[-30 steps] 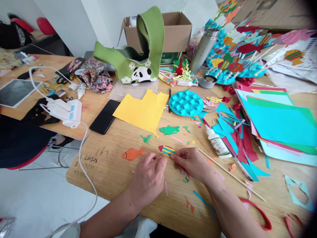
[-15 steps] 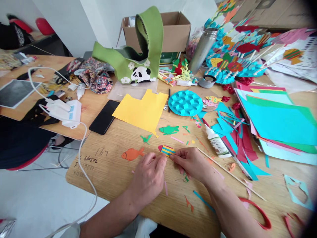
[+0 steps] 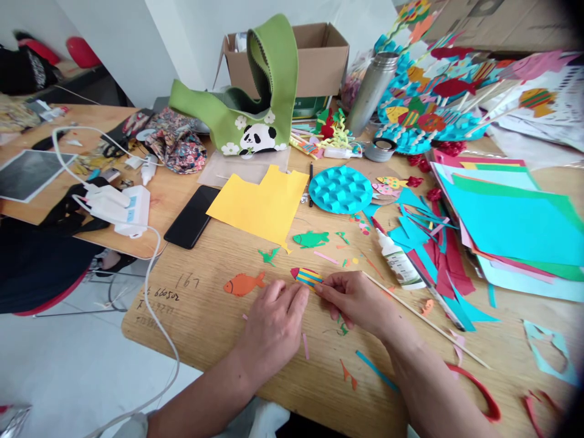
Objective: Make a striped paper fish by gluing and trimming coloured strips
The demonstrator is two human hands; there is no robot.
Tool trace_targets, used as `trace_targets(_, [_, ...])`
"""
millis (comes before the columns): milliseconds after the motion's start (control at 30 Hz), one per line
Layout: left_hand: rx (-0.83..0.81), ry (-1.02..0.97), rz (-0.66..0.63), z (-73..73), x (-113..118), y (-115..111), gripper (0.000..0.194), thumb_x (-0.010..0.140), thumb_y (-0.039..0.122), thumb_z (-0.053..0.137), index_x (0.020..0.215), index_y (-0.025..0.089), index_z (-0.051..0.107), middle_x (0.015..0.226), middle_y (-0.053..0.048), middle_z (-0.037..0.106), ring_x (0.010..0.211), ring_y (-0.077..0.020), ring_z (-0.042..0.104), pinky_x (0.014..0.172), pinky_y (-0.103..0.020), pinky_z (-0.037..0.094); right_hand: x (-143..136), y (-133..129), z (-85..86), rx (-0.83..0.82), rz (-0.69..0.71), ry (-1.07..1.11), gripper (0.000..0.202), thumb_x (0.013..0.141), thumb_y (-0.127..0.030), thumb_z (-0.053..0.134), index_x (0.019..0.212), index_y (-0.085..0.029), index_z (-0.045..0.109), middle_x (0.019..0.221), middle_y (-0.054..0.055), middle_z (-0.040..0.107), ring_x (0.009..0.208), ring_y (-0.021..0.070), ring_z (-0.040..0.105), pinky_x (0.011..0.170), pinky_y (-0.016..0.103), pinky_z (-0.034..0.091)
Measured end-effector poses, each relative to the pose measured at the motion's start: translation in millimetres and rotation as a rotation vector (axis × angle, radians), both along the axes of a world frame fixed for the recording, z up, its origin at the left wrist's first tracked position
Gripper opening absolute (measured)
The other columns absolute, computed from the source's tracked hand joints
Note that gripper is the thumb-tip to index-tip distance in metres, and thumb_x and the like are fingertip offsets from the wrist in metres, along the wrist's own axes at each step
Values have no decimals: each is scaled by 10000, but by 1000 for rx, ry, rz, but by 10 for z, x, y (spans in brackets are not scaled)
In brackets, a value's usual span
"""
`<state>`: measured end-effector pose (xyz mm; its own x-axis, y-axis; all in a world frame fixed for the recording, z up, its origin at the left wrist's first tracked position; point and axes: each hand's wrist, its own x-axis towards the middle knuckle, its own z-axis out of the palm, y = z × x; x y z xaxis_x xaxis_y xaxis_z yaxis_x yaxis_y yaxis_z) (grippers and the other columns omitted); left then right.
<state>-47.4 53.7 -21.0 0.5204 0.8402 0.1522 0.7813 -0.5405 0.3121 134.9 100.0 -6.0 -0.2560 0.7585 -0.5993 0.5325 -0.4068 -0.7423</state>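
A small paper fish [image 3: 306, 275] with a dark red head and yellow and blue stripes lies between my hands. My right hand [image 3: 353, 301] pinches its tail end between thumb and forefinger. Closed, with curled fingers, my left hand [image 3: 276, 319] presses its fingertips at the fish's lower edge and partly hides it. An orange paper fish [image 3: 243, 285] rests just left of my left hand, and a green paper fish [image 3: 311, 239] lies beyond both hands. The thin wooden stick [image 3: 424, 319] slants away to the right of my right hand.
A glue bottle [image 3: 399, 260] lies at the right beside paper strips [image 3: 449, 267]. Red-handled scissors [image 3: 483, 392] sit near my right forearm. Further back are yellow paper [image 3: 262, 204], a blue textured disc [image 3: 340, 190], a phone [image 3: 191, 217] and a steel bottle [image 3: 371, 94].
Both hands stay almost where they were, with the striped fish still between them. My right forearm has shifted slightly; nothing has been let go.
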Motion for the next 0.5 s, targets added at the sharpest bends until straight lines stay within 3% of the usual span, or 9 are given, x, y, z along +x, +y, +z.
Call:
trace_targets(300, [-12, 14, -16, -3, -2, 2, 438, 810, 36, 447, 1238, 114, 499, 1145, -97, 622, 979, -255, 501, 856, -417, 477, 34, -19, -1, 74, 23, -96, 304, 842, -390, 517, 625, -180, 549, 494, -15, 605, 336, 74, 502, 344, 172, 361])
trace_targets(500, [-4, 26, -25, -11, 5, 11, 457, 827, 54, 444, 1278, 108, 487, 1159, -109, 610, 977, -256, 507, 853, -419, 479, 63, -41, -66, 38, 36, -92, 231, 810, -353, 541, 667, -176, 579, 527, -12, 632, 353, 81, 526, 340, 170, 379])
